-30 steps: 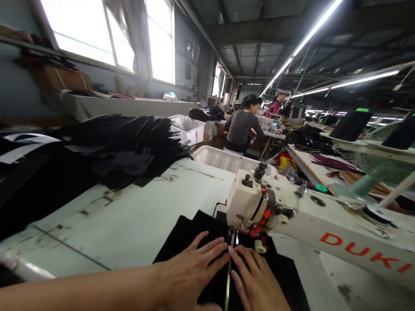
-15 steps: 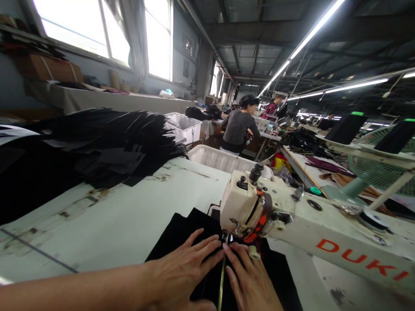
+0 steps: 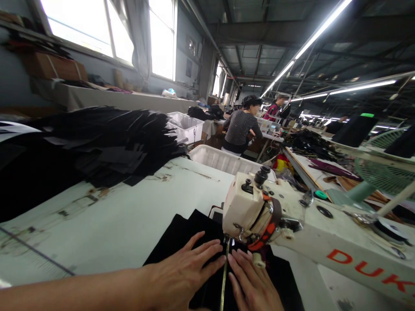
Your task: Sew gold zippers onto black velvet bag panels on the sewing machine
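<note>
A piece of black fabric (image 3: 181, 237) lies flat under the head of a white sewing machine (image 3: 246, 203). Down its middle runs a narrow gold strip (image 3: 223, 283), which leads up to the presser foot. To the left of the strip, my left hand (image 3: 188, 268) rests on the fabric with fingers stretched out. On the other side my right hand (image 3: 254, 278) lies on the cloth, its fingers extended and pointing at the needle area. Both hands are open, pressing the fabric from above. The machine head partly hides the far part of the cloth.
A large heap of black fabric pieces (image 3: 106, 147) covers the left of the white table (image 3: 155, 203). Beyond its edge stand white plastic bins (image 3: 223, 160). A seated person (image 3: 241, 127) works farther off. Thread cones (image 3: 353, 129) and a green fan (image 3: 372, 172) are at right.
My right hand has slid slightly back from the needle, and more of the gold strip shows near the presser foot. The view has shifted slightly left.
</note>
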Demonstrator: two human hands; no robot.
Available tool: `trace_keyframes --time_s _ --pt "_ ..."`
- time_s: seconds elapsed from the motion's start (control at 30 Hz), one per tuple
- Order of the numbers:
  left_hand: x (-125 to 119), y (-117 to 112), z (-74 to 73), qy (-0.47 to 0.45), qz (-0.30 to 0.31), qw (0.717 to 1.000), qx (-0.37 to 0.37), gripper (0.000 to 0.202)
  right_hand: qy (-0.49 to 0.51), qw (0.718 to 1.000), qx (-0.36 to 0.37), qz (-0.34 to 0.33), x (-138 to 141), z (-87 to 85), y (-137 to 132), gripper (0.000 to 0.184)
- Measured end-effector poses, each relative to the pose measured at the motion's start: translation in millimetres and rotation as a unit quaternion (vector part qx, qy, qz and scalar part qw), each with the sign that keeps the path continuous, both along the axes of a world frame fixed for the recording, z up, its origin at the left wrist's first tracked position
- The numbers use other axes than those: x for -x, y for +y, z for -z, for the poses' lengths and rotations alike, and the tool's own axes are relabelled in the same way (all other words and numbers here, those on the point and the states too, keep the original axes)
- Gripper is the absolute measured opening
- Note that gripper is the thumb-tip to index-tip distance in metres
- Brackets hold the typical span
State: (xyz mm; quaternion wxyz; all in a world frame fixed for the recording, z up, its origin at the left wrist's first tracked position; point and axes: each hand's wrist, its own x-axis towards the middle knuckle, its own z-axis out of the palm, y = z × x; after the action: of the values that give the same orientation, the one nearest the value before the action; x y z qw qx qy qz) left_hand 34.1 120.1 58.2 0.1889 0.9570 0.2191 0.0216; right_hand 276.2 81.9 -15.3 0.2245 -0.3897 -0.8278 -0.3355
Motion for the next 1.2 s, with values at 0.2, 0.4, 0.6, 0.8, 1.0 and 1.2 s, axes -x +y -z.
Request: trace_keyframes --time_s 0.2,0.4,0.6,0.8,1.0,1.2 --pt "1.3 -4.6 0.0 0.000 0.007 1.000 0.019 0.083 -0.033 0.999 -0.015 -0.005 -5.3 15.9 -4.8 0.030" --pt "2.4 -7.4 -8.1 -0.019 -0.006 0.999 0.027 0.068 -0.013 1.000 -0.004 0.012 -6.2 25.0 -6.2 0.032" --pt "0.7 -9.6 -20.1 0.036 -0.001 0.999 0.024 0.070 -0.033 0.999 0.003 0.010 -7.2 21.8 -4.6 0.032" --pt "1.9 -6.7 -9.7 -0.013 -0.005 0.999 0.031 0.074 0.001 1.000 0.029 0.009 -7.8 22.1 -4.8 0.035" --pt "-0.6 1.7 2.6 0.010 -0.003 1.000 0.022 0.091 -0.036 0.998 0.026 0.044 -5.7 16.9 -0.9 0.037" --pt "-1.9 4.8 3.5 -0.009 -0.009 1.000 0.018 0.087 -0.032 0.998 0.037 0.044 -5.6 11.5 0.3 0.038"
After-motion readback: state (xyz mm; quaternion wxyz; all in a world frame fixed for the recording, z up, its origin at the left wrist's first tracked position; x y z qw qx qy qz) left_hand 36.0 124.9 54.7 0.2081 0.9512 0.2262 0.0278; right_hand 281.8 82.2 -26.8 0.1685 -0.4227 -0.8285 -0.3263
